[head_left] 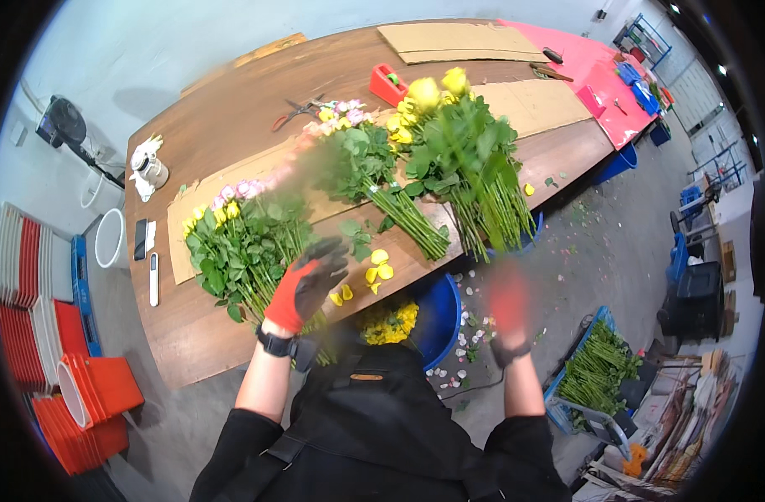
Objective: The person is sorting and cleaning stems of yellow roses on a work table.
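My left hand (305, 283), in a red and black glove, is over the table's near edge beside the stems of a bunch of yellow and pink roses (253, 230). Its fingers are stretched out, and nothing shows in them. My right hand (508, 301), also in a red glove, is smeared by motion just below the stem ends of a bunch of yellow roses (474, 155). Whether it grips a stem cannot be made out. Between these bunches lies another leafy bunch (357, 163) with pink and yellow heads. Loose yellow petals (381, 269) lie near my left hand.
A blue bucket (449, 322) holding yellow petals stands under the table edge. Pliers-like cutters (297, 113), a red tape dispenser (388, 84) and cardboard (533, 107) are on the brown table (182, 335). Right of me is a crate of green stems (596, 368); red bins (102, 389) stand left.
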`<act>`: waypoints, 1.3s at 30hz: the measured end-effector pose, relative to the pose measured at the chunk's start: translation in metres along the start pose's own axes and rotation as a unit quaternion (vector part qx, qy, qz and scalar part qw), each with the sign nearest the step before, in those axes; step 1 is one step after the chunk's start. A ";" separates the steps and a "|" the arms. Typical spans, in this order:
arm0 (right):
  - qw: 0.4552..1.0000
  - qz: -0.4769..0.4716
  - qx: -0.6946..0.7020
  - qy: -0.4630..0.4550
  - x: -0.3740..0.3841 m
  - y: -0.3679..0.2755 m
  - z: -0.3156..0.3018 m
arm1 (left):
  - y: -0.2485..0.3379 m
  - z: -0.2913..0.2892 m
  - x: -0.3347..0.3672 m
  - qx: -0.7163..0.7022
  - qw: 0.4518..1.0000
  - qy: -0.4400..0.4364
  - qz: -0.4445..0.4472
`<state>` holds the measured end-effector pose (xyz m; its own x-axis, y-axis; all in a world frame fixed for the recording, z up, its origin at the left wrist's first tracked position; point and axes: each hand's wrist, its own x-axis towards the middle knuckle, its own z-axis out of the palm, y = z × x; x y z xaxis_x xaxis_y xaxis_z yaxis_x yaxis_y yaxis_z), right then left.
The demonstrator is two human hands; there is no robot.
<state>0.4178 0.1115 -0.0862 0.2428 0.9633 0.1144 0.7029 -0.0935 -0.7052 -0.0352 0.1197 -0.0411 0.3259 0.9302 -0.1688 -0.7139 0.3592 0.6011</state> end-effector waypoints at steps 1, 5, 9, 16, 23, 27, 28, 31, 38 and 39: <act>0.967 -0.134 -0.165 0.142 0.020 0.081 0.002 | -0.001 0.006 0.004 0.001 0.999 -0.004 -0.037; 0.972 -0.042 -0.150 0.175 0.162 0.040 0.001 | -0.009 -0.032 -0.049 0.036 0.994 0.090 -0.052; 0.952 0.017 -0.294 0.084 0.215 0.049 0.026 | -0.013 -0.070 -0.090 -0.001 0.988 0.155 -0.026; 0.962 -0.139 -0.211 0.104 0.142 0.004 0.120 | -0.011 -0.117 -0.145 0.124 0.929 0.346 0.035; 0.939 -0.292 0.018 -0.181 -0.037 -0.167 0.248 | -0.041 -0.227 -0.181 0.278 0.733 0.598 0.168; 0.892 -0.283 0.099 -0.339 -0.112 -0.227 0.338 | -0.043 -0.237 -0.171 0.385 0.646 0.632 0.185; 0.890 -0.283 0.096 -0.344 -0.125 -0.238 0.358 | -0.040 -0.229 -0.167 0.386 0.650 0.637 0.151; 0.886 -0.316 0.057 -0.335 -0.151 -0.265 0.402 | -0.037 -0.221 -0.155 0.574 0.571 0.578 0.102; 0.886 -0.231 0.041 -0.400 -0.169 -0.285 0.432 | -0.023 -0.243 -0.154 0.481 0.653 0.581 0.066; 0.887 -0.185 0.093 -0.413 -0.168 -0.285 0.432 | -0.020 -0.239 -0.158 0.479 0.654 0.581 0.068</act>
<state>-0.1118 0.0853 -0.2070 -0.6081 0.7823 -0.1351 0.4912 0.2370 -0.8382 -0.2207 -0.0163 -0.2135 -0.7891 0.5780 -0.2079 0.2105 0.5725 0.7924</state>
